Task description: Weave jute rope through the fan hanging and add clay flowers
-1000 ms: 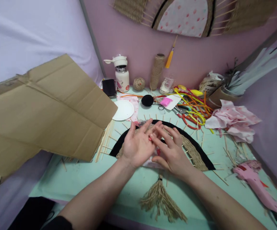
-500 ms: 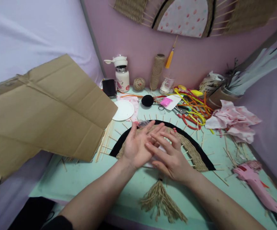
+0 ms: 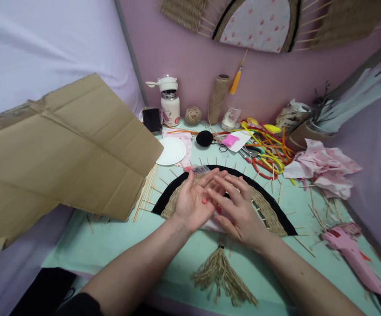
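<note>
My left hand [image 3: 193,201] is palm up, its fingers stretched out. A small coral-red ball [image 3: 204,201] shows against its palm. Facing it from the right is my right hand [image 3: 239,210], fingers spread and curved, the tips close to the left fingers. Another red bit [image 3: 219,210] shows beside the right fingers. Both hands are above a half-round woven twine piece [image 3: 174,199] with a black band [image 3: 269,202] and thin sticks poking outward. Its middle is partly hidden by my hands. A twine tassel [image 3: 223,274] lies below it.
A large cardboard sheet [image 3: 78,145] leans at the left. A pink glue gun [image 3: 355,256] lies at the right, near crumpled dotted cloth [image 3: 322,166]. Behind are a white bottle [image 3: 170,107], a twine spool [image 3: 218,98], a black ball [image 3: 204,138] and coloured pipe cleaners [image 3: 272,151].
The coral-red ball now shows at my left palm, where none was visible. My hands have shifted slightly to the right in the view, the right fingers slightly raised.
</note>
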`<state>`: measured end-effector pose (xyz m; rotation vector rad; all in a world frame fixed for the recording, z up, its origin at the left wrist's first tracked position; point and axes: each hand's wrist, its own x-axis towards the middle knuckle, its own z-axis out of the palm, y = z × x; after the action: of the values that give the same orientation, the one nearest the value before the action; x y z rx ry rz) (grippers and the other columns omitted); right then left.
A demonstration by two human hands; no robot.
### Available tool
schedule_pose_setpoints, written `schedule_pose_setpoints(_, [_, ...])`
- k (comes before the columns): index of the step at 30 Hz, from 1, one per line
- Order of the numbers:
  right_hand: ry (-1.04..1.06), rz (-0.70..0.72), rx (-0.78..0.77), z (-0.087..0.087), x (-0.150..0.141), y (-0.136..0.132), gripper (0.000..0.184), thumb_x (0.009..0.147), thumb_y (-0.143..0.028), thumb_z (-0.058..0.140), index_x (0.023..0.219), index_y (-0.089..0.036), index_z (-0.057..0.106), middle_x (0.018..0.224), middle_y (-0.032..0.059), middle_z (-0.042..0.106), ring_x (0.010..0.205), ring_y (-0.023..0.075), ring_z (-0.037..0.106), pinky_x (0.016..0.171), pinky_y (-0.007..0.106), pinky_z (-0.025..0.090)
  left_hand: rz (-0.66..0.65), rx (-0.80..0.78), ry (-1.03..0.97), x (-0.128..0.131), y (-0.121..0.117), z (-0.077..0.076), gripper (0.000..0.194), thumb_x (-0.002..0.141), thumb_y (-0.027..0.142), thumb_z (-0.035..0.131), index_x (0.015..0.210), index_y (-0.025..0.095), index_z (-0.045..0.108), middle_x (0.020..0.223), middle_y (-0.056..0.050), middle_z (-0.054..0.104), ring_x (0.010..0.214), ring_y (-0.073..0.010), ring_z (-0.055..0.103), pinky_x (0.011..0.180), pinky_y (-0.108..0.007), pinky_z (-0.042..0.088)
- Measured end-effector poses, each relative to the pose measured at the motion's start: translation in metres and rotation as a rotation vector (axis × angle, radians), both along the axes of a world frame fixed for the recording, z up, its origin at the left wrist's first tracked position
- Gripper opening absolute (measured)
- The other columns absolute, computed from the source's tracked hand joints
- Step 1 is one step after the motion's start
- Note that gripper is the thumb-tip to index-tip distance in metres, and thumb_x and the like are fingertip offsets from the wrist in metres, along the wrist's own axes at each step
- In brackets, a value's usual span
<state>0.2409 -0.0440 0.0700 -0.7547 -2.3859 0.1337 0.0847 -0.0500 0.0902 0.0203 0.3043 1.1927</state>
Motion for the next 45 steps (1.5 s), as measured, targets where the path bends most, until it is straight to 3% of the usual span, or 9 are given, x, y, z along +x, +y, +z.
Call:
schedule_pose_setpoints(10, [-0.124,0.048,0.036,0.0,-0.006,-0.006,0.061,0.087,-0.059,0.042,0.136,-0.023,0.046,0.147,0.0109,0.034,0.132,0.0345,0.026,0.108,0.059,0.017,-0.078,-0.013,-0.015,-0.002,-0.002,0.003,0.067,0.086,0.059,0.039,0.131,0.011,0.047,0.134,-0.021,0.049,0.125,-0.0313,0.047,0.102,-0.042,0.037])
schedule_pose_setpoints(15, [-0.103,0.023,0.046,0.0,-0.003,-0.004,0.055,0.088,-0.055,0.043,0.133,-0.023,0.049,0.144,0.0103,0.039,0.131,0.033,0.028,0.108,0.058,0.017,0.039,0.021,0.01,-0.007,0.002,0.009,0.063,0.087,0.06,0.034,0.13,0.016,0.047,0.135,-0.017,0.05,0.126,-0.0288,0.046,0.099,-0.042,0.039])
schedule_pose_setpoints(20, [-0.103,0.037,0.028,0.0,-0.005,-0.004,0.062,0.084,-0.062,0.043,0.135,-0.026,0.047,0.147,0.0092,0.034,0.132,0.0336,0.028,0.108,0.059,0.019,-0.118,-0.008,0.007,-0.003,-0.001,0.009,0.066,0.086,0.061,0.036,0.13,0.014,0.048,0.131,-0.019,0.053,0.122,-0.0312,0.049,0.098,-0.045,0.039])
schedule_pose_setpoints(25, [-0.079,0.023,0.037,0.0,-0.005,-0.003,0.054,0.087,-0.056,0.043,0.131,-0.026,0.051,0.144,0.009,0.04,0.131,0.032,0.029,0.108,0.058,0.021,0.026,0.033,0.025,-0.005,0.001,0.009,0.064,0.087,0.061,0.033,0.13,0.016,0.048,0.135,-0.016,0.05,0.125,-0.029,0.046,0.099,-0.043,0.039])
schedule_pose_setpoints(28, [-0.078,-0.034,0.002,0.0,-0.005,-0.003,0.062,0.086,-0.062,0.039,0.134,-0.025,0.048,0.147,0.0111,0.034,0.132,0.0339,0.026,0.107,0.059,0.02,-0.051,0.001,0.016,-0.002,0.0,0.009,0.065,0.086,0.062,0.034,0.129,0.015,0.049,0.131,-0.017,0.053,0.122,-0.0291,0.049,0.098,-0.042,0.041])
schedule_pose_setpoints(31, [-0.096,0.052,0.038,0.0,-0.006,-0.005,0.062,0.084,-0.064,0.039,0.134,-0.027,0.048,0.147,0.0092,0.034,0.132,0.0333,0.027,0.108,0.059,0.018,-0.123,-0.029,0.01,-0.001,-0.001,0.008,0.068,0.086,0.063,0.034,0.13,0.013,0.048,0.128,-0.02,0.054,0.121,-0.0303,0.051,0.096,-0.042,0.042])
schedule_pose_setpoints(36, [-0.082,-0.02,0.043,0.0,-0.004,-0.002,0.058,0.087,-0.061,0.037,0.131,-0.026,0.051,0.145,0.01,0.037,0.132,0.0321,0.028,0.108,0.059,0.017,0.037,0.003,0.012,-0.005,0.002,0.009,0.067,0.086,0.062,0.034,0.128,0.013,0.049,0.129,-0.018,0.054,0.123,-0.0279,0.048,0.097,-0.039,0.042])
schedule_pose_setpoints(41, [-0.092,0.012,0.021,0.002,-0.006,-0.004,0.069,0.083,-0.068,0.033,0.134,-0.025,0.048,0.146,0.0105,0.036,0.132,0.0336,0.027,0.108,0.059,0.016,-0.168,-0.045,-0.059,0.004,-0.005,0.004,0.068,0.086,0.062,0.036,0.124,0.008,0.052,0.122,-0.019,0.059,0.121,-0.0304,0.05,0.099,-0.041,0.041])
schedule_pose_setpoints(45, [-0.005,0.047,0.008,0.003,-0.003,-0.005,0.061,0.086,-0.063,0.036,0.135,-0.027,0.046,0.144,0.0076,0.041,0.13,0.032,0.033,0.109,0.059,0.016,-0.099,-0.047,-0.026,0.004,-0.005,0.003,0.065,0.089,0.057,0.032,0.126,0.006,0.05,0.122,-0.019,0.059,0.119,-0.0268,0.053,0.096,-0.035,0.043])
